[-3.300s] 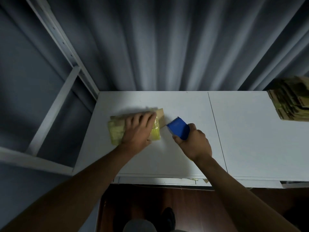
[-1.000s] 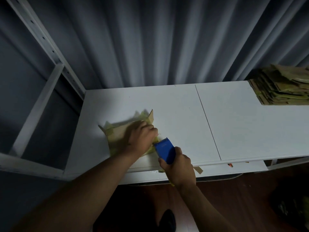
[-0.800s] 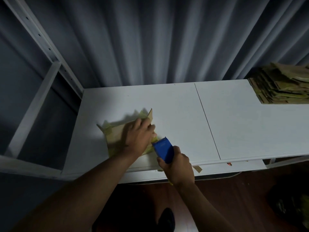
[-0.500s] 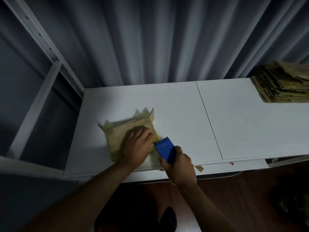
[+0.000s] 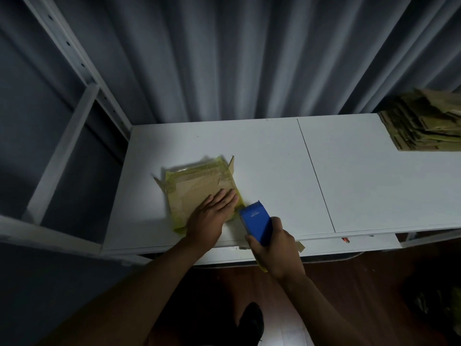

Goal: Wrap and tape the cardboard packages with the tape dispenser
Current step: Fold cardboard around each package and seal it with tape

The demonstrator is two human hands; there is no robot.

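A flat cardboard package with yellowish tape along its edges lies on the left part of the white table. My left hand presses flat on the package's near right corner, fingers straight. My right hand grips a blue tape dispenser just right of the package, its toothed blade pointing away from me, near the package's right edge.
A stack of flattened cardboard packages sits at the table's far right. A white metal shelf frame stands to the left, grey curtains behind. A scrap of tape hangs at the table's front edge. My shoe shows on the wooden floor.
My left hand slid from the package's far right part toward its near right corner, fingers now flat. The dispenser in my right hand stayed beside the package's right edge.
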